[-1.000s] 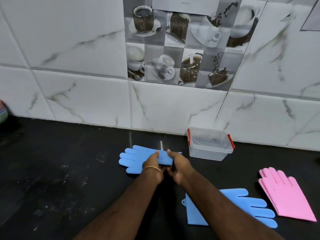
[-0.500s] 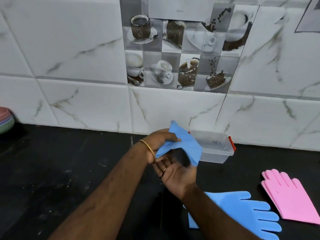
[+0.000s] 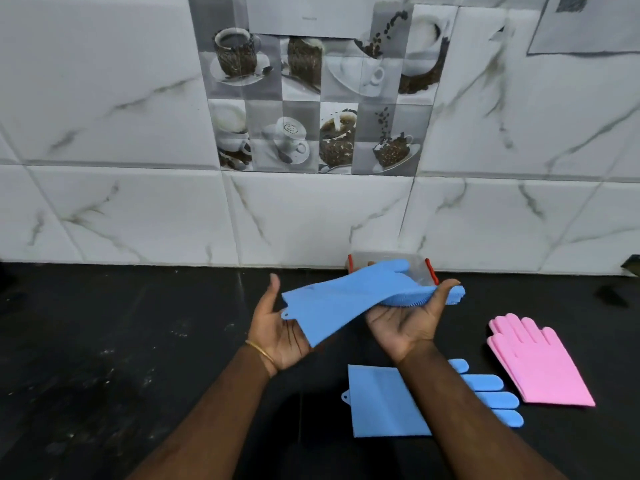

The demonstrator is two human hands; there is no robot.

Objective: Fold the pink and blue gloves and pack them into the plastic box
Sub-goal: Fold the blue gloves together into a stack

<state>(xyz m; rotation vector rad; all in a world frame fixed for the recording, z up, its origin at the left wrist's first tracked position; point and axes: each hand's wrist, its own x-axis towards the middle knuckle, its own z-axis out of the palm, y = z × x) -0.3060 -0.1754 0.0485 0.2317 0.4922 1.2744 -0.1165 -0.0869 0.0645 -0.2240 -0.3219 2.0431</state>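
Observation:
A blue glove (image 3: 349, 299) lies stretched across both my palms above the counter, cuff to the left, fingers to the right. My left hand (image 3: 280, 327) is palm up under the cuff with fingers spread. My right hand (image 3: 412, 320) cups the finger end, its fingertips curled over the glove. Behind the glove stands the clear plastic box (image 3: 424, 271) with red clips, mostly hidden. A second blue glove (image 3: 384, 400) lies flat on the counter under my right forearm. The pink gloves (image 3: 536, 362) lie stacked to the right.
The black countertop (image 3: 121, 341) runs to a white marble-tiled wall (image 3: 138, 209) directly behind the box. A dark object (image 3: 632, 265) sits at the far right edge by the wall.
The blue glove was pinched on the counter, then lifted and bunched; now it is spread lengthwise across both upturned hands. The camera has tilted up.

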